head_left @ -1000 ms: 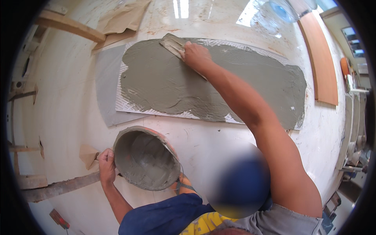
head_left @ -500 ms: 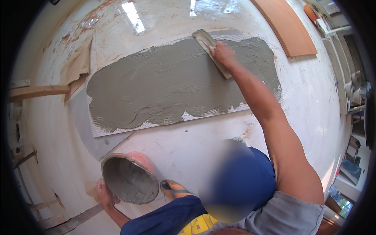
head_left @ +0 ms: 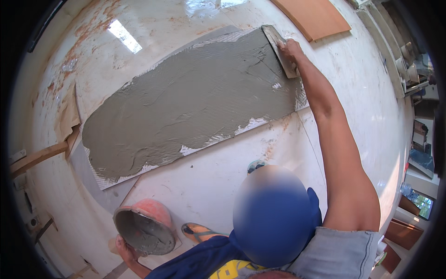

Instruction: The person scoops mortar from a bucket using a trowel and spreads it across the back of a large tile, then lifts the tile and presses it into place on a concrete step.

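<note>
My right hand (head_left: 291, 50) grips a flat plastering trowel (head_left: 289, 69), its long blade resting on wet grey mortar (head_left: 186, 97). The mortar coats most of a long ridged panel (head_left: 299, 101) lying on the floor; pale ridged strips show along its edges. At the lower left, my left hand (head_left: 127, 251) has its fingers on the rim of a red bucket (head_left: 158, 210). Grey mortar lies inside the bucket, which tilts toward me.
A grey sheet (head_left: 86, 179) sticks out beneath the panel's left end. Beside it are brown paper (head_left: 68, 114) and a wooden strip (head_left: 39, 158). An orange-brown board (head_left: 316, 21) lies at the far right. My sandalled foot (head_left: 197, 231) is near the bucket.
The trowel has swept right across the mortar to the panel's right end, in my right hand. My left hand stays on the bucket. The whole view has also turned somewhat.
</note>
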A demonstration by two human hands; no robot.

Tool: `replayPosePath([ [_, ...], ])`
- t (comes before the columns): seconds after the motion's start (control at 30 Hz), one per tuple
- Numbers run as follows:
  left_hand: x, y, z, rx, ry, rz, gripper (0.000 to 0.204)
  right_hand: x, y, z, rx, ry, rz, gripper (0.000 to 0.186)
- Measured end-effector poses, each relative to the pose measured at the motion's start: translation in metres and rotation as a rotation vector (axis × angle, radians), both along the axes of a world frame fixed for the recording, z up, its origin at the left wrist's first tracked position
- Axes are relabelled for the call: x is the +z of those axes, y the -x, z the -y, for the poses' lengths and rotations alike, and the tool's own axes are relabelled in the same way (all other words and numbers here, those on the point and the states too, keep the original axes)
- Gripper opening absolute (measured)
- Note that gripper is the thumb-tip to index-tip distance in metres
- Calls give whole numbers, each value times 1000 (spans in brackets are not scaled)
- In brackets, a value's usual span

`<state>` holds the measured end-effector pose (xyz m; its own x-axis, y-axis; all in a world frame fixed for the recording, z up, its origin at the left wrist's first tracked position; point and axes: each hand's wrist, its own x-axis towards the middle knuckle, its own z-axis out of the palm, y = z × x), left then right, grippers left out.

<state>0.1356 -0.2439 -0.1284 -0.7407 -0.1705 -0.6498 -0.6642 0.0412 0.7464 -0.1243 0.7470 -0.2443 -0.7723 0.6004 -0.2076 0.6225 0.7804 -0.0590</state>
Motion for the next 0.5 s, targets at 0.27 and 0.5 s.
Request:
replayPosePath([
  [0.27,-2,-10,16,-12,-41,1,38,19,-22,123,479,360,-14,59],
  [0.5,-9,-5,8,-54,-10,-32,37,57,-144,247,675,385,217,50],
])
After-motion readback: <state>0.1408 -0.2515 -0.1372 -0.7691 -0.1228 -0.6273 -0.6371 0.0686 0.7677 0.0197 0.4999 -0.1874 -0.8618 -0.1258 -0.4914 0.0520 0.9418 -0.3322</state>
